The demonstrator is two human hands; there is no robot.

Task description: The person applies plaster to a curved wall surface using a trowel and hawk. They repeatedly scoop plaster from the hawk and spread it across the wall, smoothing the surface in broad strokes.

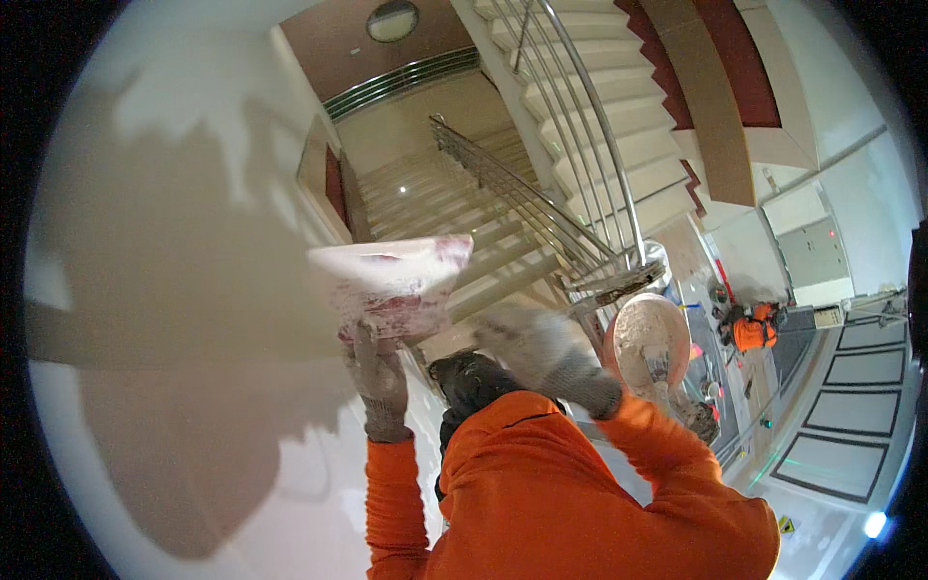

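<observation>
Orange jacket (599, 493): one, nearest of all, filling the lower middle, with two sleeves reaching forward.
White wall (324, 512): one, down the left side, bearing one big dark shadow (184, 290).
Left hand (380, 382): one, in a pale knitted glove, fingers pinching the lower edge of the broad smeared piece (396, 295).
Broad smeared piece: one, raised in front of the wearer, left of the middle, its straight pale edge uppermost; whitish paste and reddish patches on its face.
Round fixture (391, 21): one, on the brown wall at the top.
Dark object (472, 377): one, between the two hands; what it is, I cannot tell.
Right hand (532, 346): one, gloved alike, right of the smeared piece and apart from it; too blurred to tell whether its fingers are spread or pressed together.
Stairs: two flights, the lower one (503, 256) behind the smeared piece, the upper one (590, 87) to its right, with metal railings (609, 145) beside them.
Bucket (681, 333): one, pinkish, near the right hand, holding pale paste (638, 329) and one flat tool (657, 365).
Co-worker (754, 331): one, in orange, well apart on the right.
Dark frames (833, 466): at least four, along the far right wall.
Bright light (875, 524): one, lower right.
</observation>
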